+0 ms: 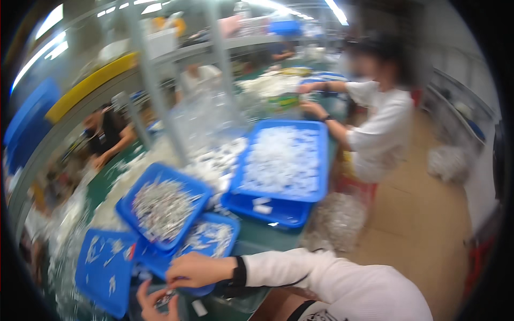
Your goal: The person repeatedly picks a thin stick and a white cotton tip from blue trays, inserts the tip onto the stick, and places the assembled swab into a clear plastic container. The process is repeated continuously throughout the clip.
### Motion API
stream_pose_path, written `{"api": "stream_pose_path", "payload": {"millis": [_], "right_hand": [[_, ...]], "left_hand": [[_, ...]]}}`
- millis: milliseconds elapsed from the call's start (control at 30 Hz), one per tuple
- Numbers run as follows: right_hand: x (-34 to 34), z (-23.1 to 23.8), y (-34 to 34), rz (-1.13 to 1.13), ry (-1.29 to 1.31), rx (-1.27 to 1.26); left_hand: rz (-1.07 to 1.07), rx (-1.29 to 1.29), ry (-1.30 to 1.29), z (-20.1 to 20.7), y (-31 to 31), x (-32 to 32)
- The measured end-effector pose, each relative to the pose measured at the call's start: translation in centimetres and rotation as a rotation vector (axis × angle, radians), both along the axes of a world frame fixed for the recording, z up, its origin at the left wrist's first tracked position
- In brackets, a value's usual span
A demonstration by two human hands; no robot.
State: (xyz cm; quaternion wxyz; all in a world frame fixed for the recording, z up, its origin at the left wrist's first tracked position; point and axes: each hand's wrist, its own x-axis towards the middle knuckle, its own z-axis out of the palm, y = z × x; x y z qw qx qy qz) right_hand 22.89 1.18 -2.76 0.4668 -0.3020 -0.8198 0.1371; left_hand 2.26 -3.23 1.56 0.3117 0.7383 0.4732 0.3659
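1. Below the heaped blue tray (160, 172) I can see a small shiny piece (165, 298); it is too blurred for me to name its kind.
2. My left hand (151, 305), also below that tray, is half curled, thumb and fingers around the piece.
3. My right hand (194, 269), below the tray and toward its right, has fingers bunched nearly together beside the left fingertips; I can't tell whether they pinch anything.
4. I'd steady the piece with the left, work in small right-finger movements, and avoid bumping the sparse blue tray (93, 278), below-left of the heaped one.
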Motion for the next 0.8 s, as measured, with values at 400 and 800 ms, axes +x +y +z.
{"api": "stream_pose_path", "payload": {"millis": [400, 800], "right_hand": [[4.8, -1.4, 5.2, -0.247, 0.64, -0.373], [5.0, 0.2, 1.5, -0.626, -0.411, -0.353]], "left_hand": [[-0.051, 0.073, 0.776, -1.9, 2.9, -4.3], [-0.234, 0.154, 0.526, -1.1, 2.4, -5.2]]}}
